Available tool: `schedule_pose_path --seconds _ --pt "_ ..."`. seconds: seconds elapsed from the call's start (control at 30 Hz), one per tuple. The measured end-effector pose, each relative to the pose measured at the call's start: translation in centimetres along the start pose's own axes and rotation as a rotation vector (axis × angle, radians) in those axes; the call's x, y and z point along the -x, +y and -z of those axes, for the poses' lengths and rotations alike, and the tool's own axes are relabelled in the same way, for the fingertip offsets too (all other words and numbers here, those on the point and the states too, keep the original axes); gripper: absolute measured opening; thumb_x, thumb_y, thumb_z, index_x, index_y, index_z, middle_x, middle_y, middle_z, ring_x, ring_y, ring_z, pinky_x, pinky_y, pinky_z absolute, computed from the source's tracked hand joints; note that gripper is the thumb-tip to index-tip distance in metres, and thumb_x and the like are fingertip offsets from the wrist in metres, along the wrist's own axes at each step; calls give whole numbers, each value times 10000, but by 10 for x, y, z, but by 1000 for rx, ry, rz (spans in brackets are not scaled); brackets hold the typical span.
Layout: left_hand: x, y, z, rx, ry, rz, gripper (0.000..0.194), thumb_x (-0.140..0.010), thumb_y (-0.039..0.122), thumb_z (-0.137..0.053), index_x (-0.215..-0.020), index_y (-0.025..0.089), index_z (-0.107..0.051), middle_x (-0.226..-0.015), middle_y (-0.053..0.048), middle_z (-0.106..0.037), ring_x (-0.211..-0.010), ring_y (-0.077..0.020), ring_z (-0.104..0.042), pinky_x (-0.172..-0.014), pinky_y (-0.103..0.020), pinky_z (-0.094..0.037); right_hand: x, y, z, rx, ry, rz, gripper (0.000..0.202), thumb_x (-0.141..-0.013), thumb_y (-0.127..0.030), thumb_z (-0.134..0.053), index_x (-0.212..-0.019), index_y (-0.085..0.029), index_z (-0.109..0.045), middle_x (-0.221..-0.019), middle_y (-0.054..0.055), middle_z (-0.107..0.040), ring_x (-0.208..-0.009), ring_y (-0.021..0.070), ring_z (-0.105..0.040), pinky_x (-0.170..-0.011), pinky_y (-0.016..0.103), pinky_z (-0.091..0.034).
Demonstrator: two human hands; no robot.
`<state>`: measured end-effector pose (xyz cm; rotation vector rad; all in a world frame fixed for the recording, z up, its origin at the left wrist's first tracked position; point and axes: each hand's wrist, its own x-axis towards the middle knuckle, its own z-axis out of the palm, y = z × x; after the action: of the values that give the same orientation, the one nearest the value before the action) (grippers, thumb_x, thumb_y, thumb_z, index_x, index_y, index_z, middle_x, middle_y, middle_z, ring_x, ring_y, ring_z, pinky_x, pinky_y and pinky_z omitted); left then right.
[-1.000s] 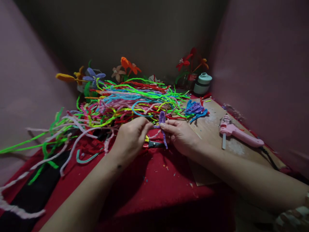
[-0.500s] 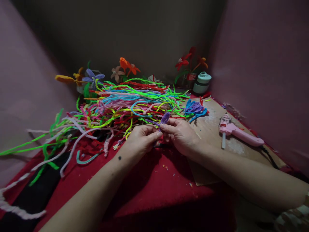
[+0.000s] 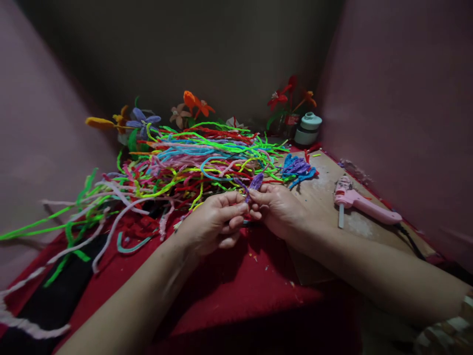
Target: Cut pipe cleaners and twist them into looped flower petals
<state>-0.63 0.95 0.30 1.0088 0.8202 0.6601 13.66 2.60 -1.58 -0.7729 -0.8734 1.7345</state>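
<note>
Purple fuzzy strip, bent into a loop, is showing between both hands above the red-covered counter. Right hand, toward five o'clock from it, is pinching its base; left hand, at eight, is gripping its lower end. A pink glue gun is lying at three o'clock, and a multicoloured pile of strips is spreading at ten.

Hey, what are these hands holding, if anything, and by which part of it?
A purple fuzzy loop: the right hand pinches it at its base, and the left hand pinches the end just below.
</note>
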Motion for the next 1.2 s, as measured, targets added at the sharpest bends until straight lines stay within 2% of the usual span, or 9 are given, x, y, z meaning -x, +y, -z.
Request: schedule_pose_path --seconds 0.13,0.23,0.37,0.47,0.57,0.67,0.93,1.07,1.2 --pt "-1 0 1 -49 -28 0 150 -815 323 -521 -774 179 -510 -463 105 -287 -346 -30 -123 -298 -156 -236 -1 -4 2 -5 13 53 278 -592 -255 -735 -610 -158 -475 -480 -49 -471 -410 52 -410 -402 197 -298" --pt "-1 -2 -1 -447 288 -135 239 -858 402 -423 -761 191 -479 -507 67 -412 -359 -65 -309 -362 -200 -308 -5 -4 7 52 89 147 224 -615 -256 -708 -653 -153 -513 -528 -44 -495 -430 51 -414 -407 198 -309" --pt "-1 -8 -4 -1339 704 -646 335 -832 439 -478 -996 150 -525 -823 -67 -604 -739 -186 -568 -648 -301 -431 -7 -3 9 92 140 179 198 -637 -266 -683 -675 -151 -526 -558 -40 -504 -446 54 -412 -421 207 -310" --pt "-3 -14 -7 -1881 690 -881 239 -852 309 -473 -981 129 -562 -795 -90 -608 -742 -209 -554 -656 -317 -396 -5 -1 6 66 126 153 211 -638 -262 -686 -663 -157 -504 -534 -57 -467 -433 49 -375 -417 208 -272" --pt "-4 -18 -9 -2043 661 -888 208 -874 177 -392 -797 154 -584 -666 -59 -566 -630 -181 -518 -601 -305 -358 -2 2 4 50 101 117 222 -640 -253 -688 -646 -161 -485 -505 -74 -416 -413 40 -314 -402 209 -206" --pt "-4 -16 -8 -1785 623 -764 232 -867 171 -382 -724 160 -564 -665 -49 -549 -628 -156 -505 -589 -278 -355 -1 5 5 72 77 89 222 -648 -270 -686 -648 -154 -496 -503 -71 -408 -408 38 -299 -400 211 -186" --pt "-6 -4 -5 54 73 -54 119 -775 261 -566 -760 149 -527 -512 93 -301 -378 -10 -118 -349 -141 -194 -1 -4 1 17 10 12 339 -591 -299 -751 -581 -160 -443 -454 -53 -453 -378 35 -355 -367 183 -226" --pt "-8 -4 -2 206 -3 -9 95 -758 208 -585 -796 123 -565 -521 94 -294 -378 5 -94 -325 -109 -183 1 -6 0 -30 -1 41 310 -628 -276 -723 -590 -165 -436 -447 -53 -459 -366 34 -344 -355 175 -226" --pt "-4 0 -2 -171 169 -55 215 -815 360 -514 -822 153 -572 -494 74 -364 -345 -38 -242 -325 -166 -284 -2 -3 4 -3 71 92 244 -640 -242 -698 -621 -160 -469 -500 -50 -476 -397 38 -375 -370 178 -253"
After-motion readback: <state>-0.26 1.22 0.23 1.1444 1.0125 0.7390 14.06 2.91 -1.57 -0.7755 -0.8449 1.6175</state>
